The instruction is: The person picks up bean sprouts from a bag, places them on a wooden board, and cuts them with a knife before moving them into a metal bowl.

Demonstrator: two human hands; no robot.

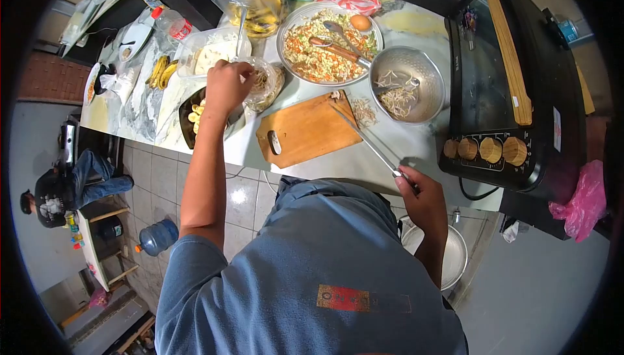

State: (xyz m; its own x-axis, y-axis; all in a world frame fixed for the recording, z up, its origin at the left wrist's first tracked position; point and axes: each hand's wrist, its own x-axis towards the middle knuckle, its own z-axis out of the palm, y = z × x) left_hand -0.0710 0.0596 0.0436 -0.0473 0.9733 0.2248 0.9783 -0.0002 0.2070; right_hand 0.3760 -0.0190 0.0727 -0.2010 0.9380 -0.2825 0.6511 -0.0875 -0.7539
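Observation:
My left hand (227,85) reaches over the left edge of a clear bag of bean sprouts (265,85). Its fingers are curled, and whatever they pinch is hidden. My right hand (424,194) grips the handle end of a long, narrow metal knife (367,135). The blade slants across the right end of a wooden cutting board (302,131), its tip near a small dark scrap. Thin pale sprout trimmings (365,112) lie just beyond the board. More sprouts sit in a metal pot (422,72) whose wooden handle rests over the large tray.
Behind the board stands a metal tray (281,43) of chopped vegetables with an egg (360,22). Left are a plastic tub (188,56), bananas (162,72) and a bottle (170,24). A black oven (497,76) flanks the right. A person (71,183) sits far left.

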